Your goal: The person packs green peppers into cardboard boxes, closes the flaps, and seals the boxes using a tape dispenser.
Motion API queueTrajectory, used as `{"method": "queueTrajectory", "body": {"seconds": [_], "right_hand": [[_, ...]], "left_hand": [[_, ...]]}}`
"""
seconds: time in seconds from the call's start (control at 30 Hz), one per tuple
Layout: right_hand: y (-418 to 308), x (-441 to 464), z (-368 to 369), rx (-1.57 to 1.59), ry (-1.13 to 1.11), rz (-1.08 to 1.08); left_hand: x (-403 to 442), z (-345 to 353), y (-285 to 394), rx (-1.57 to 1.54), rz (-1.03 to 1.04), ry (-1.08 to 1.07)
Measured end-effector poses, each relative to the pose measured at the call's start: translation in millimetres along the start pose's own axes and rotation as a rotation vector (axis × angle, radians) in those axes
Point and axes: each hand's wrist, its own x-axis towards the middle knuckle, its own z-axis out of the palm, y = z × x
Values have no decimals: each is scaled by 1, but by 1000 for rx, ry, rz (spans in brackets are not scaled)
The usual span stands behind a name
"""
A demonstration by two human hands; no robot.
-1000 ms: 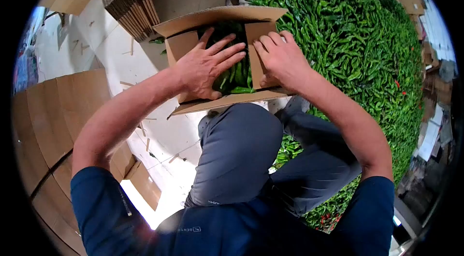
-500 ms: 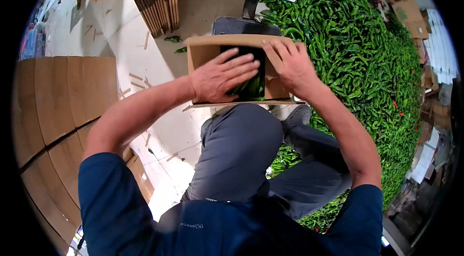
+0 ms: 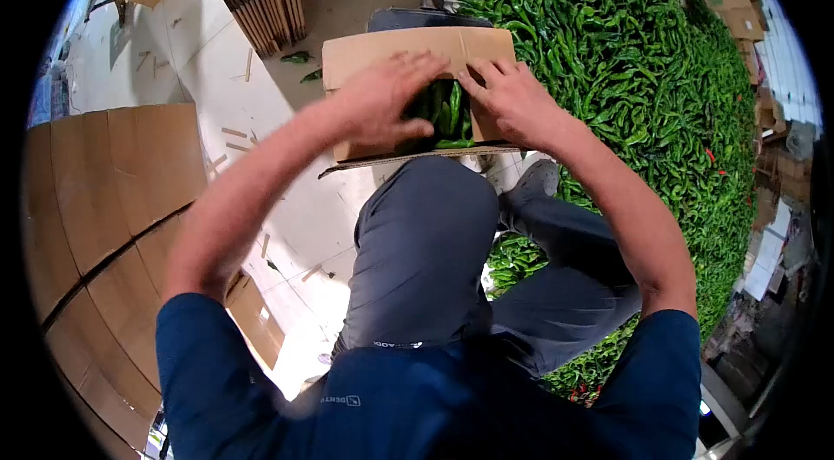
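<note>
- Head view: the carton [image 3: 350,151] of green peppers [image 3: 450,112] sits just beyond the knee [image 3: 426,199].
- Left hand [image 3: 382,99]: grip spread over the far flap [image 3: 356,53], seemingly holding nothing (contact blurred).
- Right hand [image 3: 512,101]: grip bent at its edge, pinch unclear.
- Level pressure from both should crease it cleanly.
</note>
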Motion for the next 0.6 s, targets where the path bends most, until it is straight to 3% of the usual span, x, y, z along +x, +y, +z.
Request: {"method": "queueTrajectory", "body": {"seconds": [0.03,0.07,0.2,0.6], "right_hand": [[1,3,-1,6,-13,11],[3,3,3,-8,-20,10],[6,-1,8,112,29,51],[9,9,1,235,15,131]], "left_hand": [[6,-6,-10,-63,-54,-30],[12,6,-22,97,-42,74],[16,17,-2,359,-105,149],[43,26,7,303,-307,215]]}}
